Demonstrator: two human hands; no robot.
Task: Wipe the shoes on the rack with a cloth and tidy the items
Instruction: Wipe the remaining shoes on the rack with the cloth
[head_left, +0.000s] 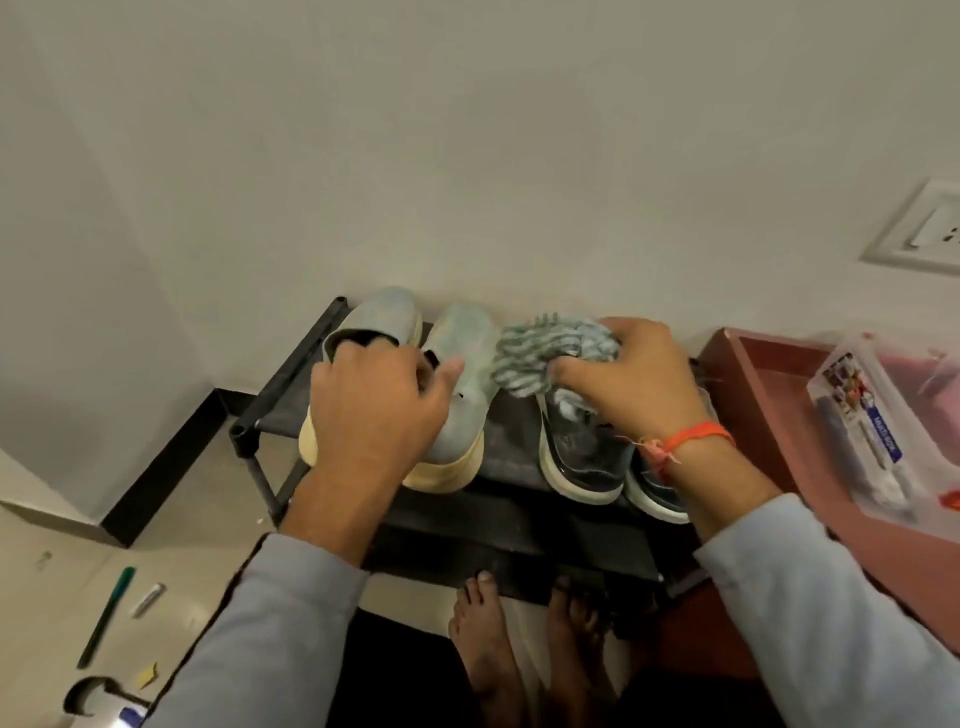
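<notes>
Mid-frame, the left hand (379, 410) grips the pale green shoes (457, 364); the right hand (623, 379) bunches the striped cloth (545, 348) over the dark sneakers (582, 457). Wiping seems underway, tidying left.

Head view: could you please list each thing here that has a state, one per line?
Pale blue-grey slip-on shoes with cream soles: side by side on the rack's top shelf.
Dark grey sneakers with white soles: on the same shelf, to the right.
Striped grey-white cloth: bunched, off the shelf.
Black fabric shoe rack: upright against the wall.
Left hand: fingers tucked into the left slip-on.
Right hand: grips the cloth.
</notes>
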